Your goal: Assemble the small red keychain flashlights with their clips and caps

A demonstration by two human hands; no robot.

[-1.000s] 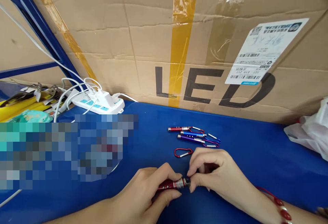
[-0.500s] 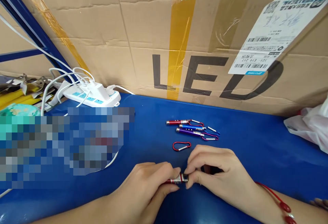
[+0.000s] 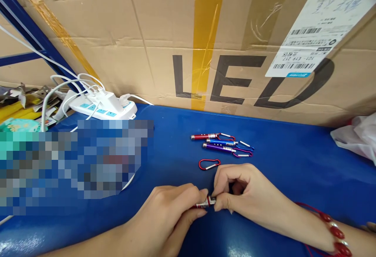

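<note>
Less of the small red torch shows than a moment ago, as the left hand and right hand have closed in, each pinching one end just above the blue worktop. Beyond them lies a loose red carabiner.

My arms are bare, without sleeves; a red beaded bracelet on red cord circles my right wrist.

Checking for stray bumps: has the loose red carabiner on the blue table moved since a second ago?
No. The red carabiner lies just below the three mini flashlights, as before; only the camera shifted.
</note>
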